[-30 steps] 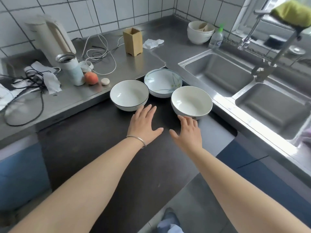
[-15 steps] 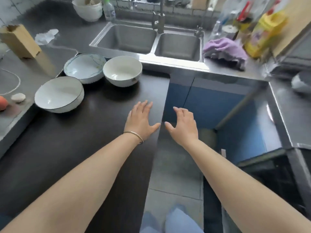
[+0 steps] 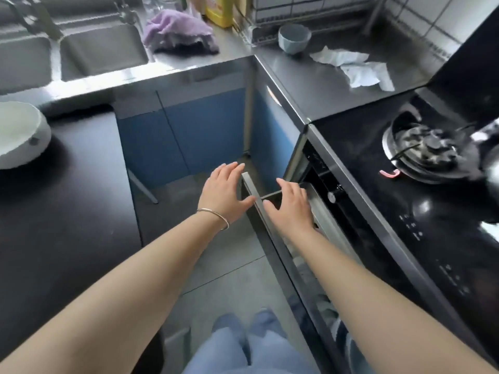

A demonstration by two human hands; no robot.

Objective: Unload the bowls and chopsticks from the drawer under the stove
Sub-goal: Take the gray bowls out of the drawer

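The drawer [image 3: 272,238] under the black stove [image 3: 421,211] stands pulled out at the right; its dark glass front runs down the frame. My left hand [image 3: 225,195] hovers open just left of the drawer's front corner, fingers spread, a thin bracelet on the wrist. My right hand [image 3: 290,203] is open above the drawer's far end, fingers apart, holding nothing. What lies inside the drawer is mostly hidden by my right arm. One white bowl [image 3: 19,136] sits on the dark counter [image 3: 67,211] at the far left edge.
A steel double sink [image 3: 100,52] lies at the top left with a purple cloth [image 3: 178,31] beside it. A grey cup [image 3: 294,39] and crumpled white paper [image 3: 359,68] sit on the steel counter behind the stove. A gas burner [image 3: 426,149] is at the right. Blue cabinet fronts [image 3: 205,130] fill the corner.
The view has swung right from the bowls on the dark counter to the stove and its drawer. Both hands moved with it and now hover open at the drawer's far end.
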